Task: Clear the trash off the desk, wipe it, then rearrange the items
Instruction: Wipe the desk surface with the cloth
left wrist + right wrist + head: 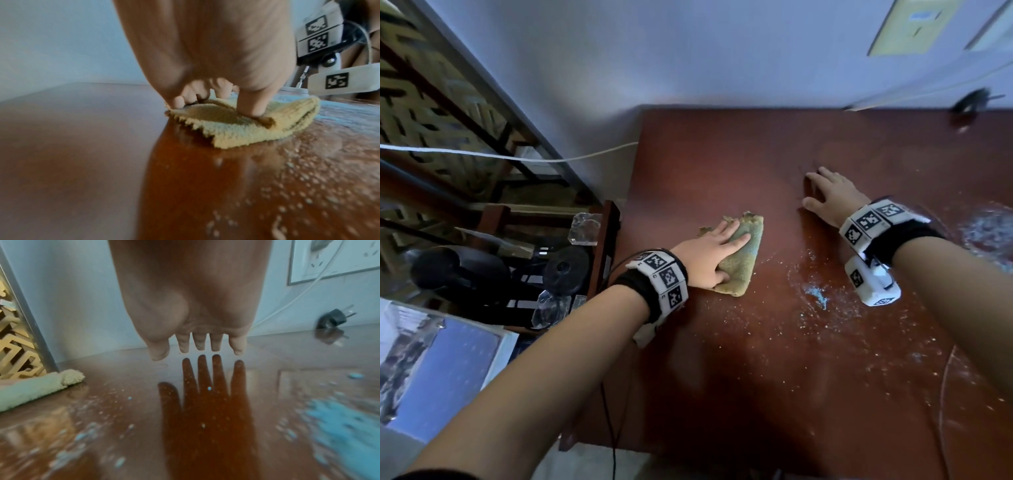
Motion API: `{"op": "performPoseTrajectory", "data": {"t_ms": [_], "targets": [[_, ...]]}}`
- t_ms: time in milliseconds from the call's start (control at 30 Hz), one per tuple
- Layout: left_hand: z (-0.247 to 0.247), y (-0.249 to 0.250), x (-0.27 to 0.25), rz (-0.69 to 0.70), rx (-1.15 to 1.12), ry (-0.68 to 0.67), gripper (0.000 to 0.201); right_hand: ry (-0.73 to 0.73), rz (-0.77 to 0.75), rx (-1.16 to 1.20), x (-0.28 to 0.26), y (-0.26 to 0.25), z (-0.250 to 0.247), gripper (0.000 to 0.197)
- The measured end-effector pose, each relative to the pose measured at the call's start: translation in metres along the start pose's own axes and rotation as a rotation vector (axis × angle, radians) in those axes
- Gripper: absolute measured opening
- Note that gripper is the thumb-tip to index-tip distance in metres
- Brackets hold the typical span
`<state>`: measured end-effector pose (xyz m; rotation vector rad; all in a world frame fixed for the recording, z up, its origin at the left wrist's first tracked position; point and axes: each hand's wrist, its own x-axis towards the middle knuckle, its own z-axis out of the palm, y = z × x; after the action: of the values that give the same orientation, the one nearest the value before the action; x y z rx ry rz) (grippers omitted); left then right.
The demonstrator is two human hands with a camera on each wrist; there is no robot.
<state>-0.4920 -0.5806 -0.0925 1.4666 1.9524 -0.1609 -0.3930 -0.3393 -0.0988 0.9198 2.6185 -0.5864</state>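
Observation:
A folded yellow-green cloth (736, 263) lies on the left part of the red-brown desk (756, 359). My left hand (722, 253) presses down on it, fingers laid across the top and thumb on the near fold (252, 112). My right hand (822, 192) rests flat on the bare desk to the right of the cloth, fingers (199, 344) spread and holding nothing. White crumbs and a patch of blue powder (816, 296) are scattered between and below the hands; in the right wrist view the blue powder (339, 426) lies to the right of my hand.
A smeared white residue (986, 229) marks the desk's right side. A black plug (971, 101) lies by the wall at the back right. Past the desk's left edge (626, 212) a low stand holds black devices and clear crumpled plastic (585, 228). A white cable (517, 157) runs there.

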Motion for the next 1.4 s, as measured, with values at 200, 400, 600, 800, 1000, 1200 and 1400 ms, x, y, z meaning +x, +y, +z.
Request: {"op": "performPoseTrajectory", "data": {"t_ms": [200,400,600,800,1000,1200,1400], "targets": [[-0.004,-0.002,-0.001,0.029,0.109,-0.023,0.078,0.101,0.089,0.104,-0.061,0.019,0.004,0.052],[-0.002,-0.003,-0.002,0.060,0.149,-0.017,0.076,0.248,0.322,0.273,-0.137,0.034,0.042,0.050],[0.004,-0.005,-0.008,0.086,0.166,-0.019,0.075,0.453,0.541,0.384,-0.217,0.026,0.093,0.049],[0.011,-0.009,-0.024,0.106,0.153,-0.028,0.075,0.731,0.807,0.483,-0.274,0.014,0.145,0.049],[0.010,-0.018,-0.026,0.073,0.244,0.022,0.076,0.871,0.934,0.587,-0.288,0.014,0.175,0.053],[0.001,-0.023,-0.014,0.015,0.222,0.053,0.077,0.904,1.009,0.590,-0.279,0.016,0.178,0.052],[-0.020,-0.034,0.003,-0.024,0.194,0.062,0.080,0.798,1.043,0.514,-0.275,0.022,0.180,0.051]]}}
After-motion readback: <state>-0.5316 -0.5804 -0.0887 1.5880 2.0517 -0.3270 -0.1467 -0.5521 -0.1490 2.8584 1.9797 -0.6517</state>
